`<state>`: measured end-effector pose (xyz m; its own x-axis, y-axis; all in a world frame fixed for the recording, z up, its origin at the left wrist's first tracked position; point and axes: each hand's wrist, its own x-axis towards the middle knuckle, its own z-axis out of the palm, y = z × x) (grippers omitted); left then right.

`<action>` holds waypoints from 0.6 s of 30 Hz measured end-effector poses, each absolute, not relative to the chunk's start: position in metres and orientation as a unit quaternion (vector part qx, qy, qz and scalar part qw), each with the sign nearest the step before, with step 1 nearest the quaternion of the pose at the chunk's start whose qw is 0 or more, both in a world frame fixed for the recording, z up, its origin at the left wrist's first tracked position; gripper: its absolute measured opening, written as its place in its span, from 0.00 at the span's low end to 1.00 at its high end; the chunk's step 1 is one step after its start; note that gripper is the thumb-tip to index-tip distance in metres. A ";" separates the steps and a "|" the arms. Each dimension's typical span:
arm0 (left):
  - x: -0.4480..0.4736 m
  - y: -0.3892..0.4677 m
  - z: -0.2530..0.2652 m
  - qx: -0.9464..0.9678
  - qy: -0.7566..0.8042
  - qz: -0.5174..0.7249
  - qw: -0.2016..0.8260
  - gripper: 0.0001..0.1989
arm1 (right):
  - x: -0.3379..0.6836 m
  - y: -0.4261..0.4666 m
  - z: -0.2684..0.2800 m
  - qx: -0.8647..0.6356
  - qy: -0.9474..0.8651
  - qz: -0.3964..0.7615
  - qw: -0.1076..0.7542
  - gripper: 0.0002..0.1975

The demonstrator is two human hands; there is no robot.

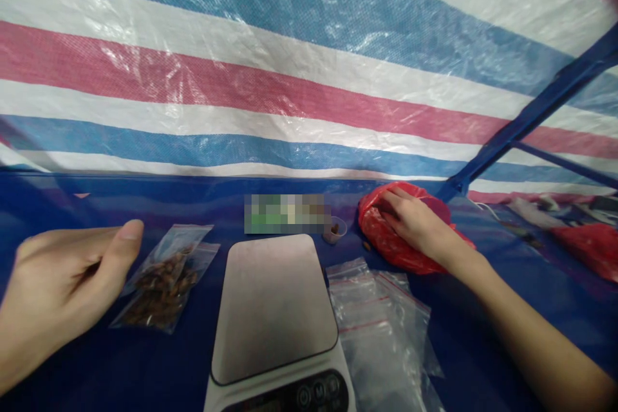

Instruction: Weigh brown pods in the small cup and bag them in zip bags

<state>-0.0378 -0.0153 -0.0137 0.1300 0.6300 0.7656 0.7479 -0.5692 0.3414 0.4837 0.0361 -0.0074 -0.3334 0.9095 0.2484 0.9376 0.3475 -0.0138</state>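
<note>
My left hand (72, 283) is at the left, fingers curled in and thumb laid along them; nothing shows in it. Just right of it lie two clear zip bags (161, 283) with brown, nut-like or dried pieces inside, overlapping each other. My right hand (415, 222) reaches into a red plastic bag (396, 251), its fingers bent together and the tips hidden in the bag; what they hold, if anything, is out of sight. Between the hands stands a kitchen scale (277, 309) with a bare metal plate.
Several flat, clear zip bags (381, 335) lie right of the scale. Behind it are a small clear cup (335, 230) with a brown piece inside and a blurred-out green packet (284, 214). A blue metal bar (531, 109) slants up at the right before striped sheeting (241, 84).
</note>
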 end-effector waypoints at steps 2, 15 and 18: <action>-0.030 -0.019 -0.008 -0.800 -0.413 -0.428 0.078 0.29 | 0.487 0.039 -0.009 -0.559 -0.818 -0.060 0.121 0.14; -0.008 -0.021 -0.005 -0.831 -0.354 -0.427 0.047 0.28 | 0.495 0.043 -0.002 -0.509 -0.852 -0.032 0.116 0.16; -0.008 -0.022 -0.007 -0.828 -0.354 -0.433 0.040 0.28 | 0.493 0.042 -0.001 -0.504 -0.853 -0.036 0.133 0.14</action>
